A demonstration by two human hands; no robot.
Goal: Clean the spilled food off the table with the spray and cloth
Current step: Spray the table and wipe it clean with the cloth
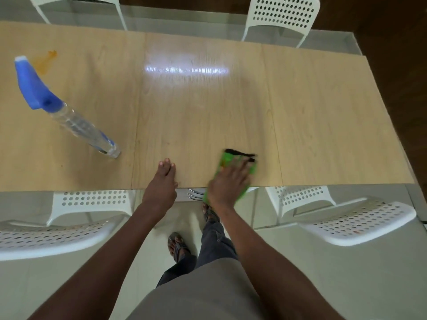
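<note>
The right hand [227, 182] lies flat, fingers spread, pressing the green cloth [233, 172] onto the table [203, 107] at its near edge, lower centre of the frame; the left hand [163, 184] rests beside it with straight fingers on the bare wood, holding nothing; the spray bottle [62, 105] stands untouched at the left, and the orange spill [45, 62] sits behind it in the upper left, well apart from the cloth. To wipe well, I judge the cloth should be carried over to that stain, kept flat under the palm, and drawn inward so the residue gathers rather than smears; spraying the spot first would help. The cloth is motion-blurred, so its dark edge is hard to read; whether any residue lies under it is hidden; something metallic, perhaps a fork [195, 194], shows below the table's edge, partly covered.
</note>
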